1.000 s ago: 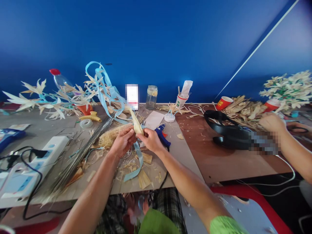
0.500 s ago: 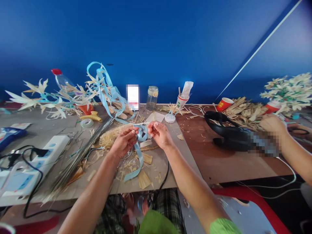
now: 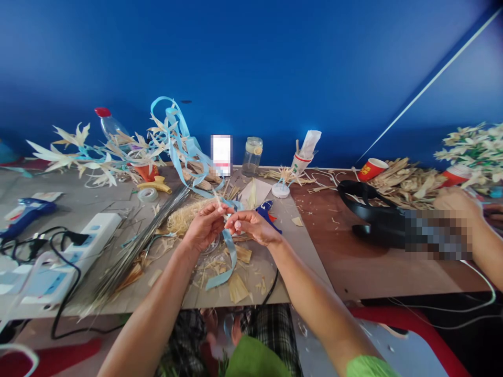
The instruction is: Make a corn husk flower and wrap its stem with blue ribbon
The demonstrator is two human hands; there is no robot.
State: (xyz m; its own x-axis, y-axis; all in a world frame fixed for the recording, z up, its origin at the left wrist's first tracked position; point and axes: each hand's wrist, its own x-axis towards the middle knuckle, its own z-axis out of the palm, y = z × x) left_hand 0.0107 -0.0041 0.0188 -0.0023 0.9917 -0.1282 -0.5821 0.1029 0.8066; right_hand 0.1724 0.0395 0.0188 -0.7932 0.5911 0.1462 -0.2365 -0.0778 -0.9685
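In front of me, above the table, my left hand is closed in a pinch on a thin pale stem whose tip pokes up past the fingers. My right hand is right beside it, fingertips pressed together at the light-blue ribbon. The ribbon's loose end hangs below both hands to the tabletop; another stretch runs up behind them to a looped tangle. Fingers hide where stem and ribbon meet. A blue glue gun lies just behind my right hand, beside a pale husk leaf.
Husk flowers, a tape roll, a bundle of thin wires and a power strip occupy the left. A glass jar stands behind. On the right, another person's hand is near a black headset-like object.
My hands have come together, and the pale stem has turned from lying level to pointing up. The ribbon curl between them is hidden. The view has shifted slightly left.
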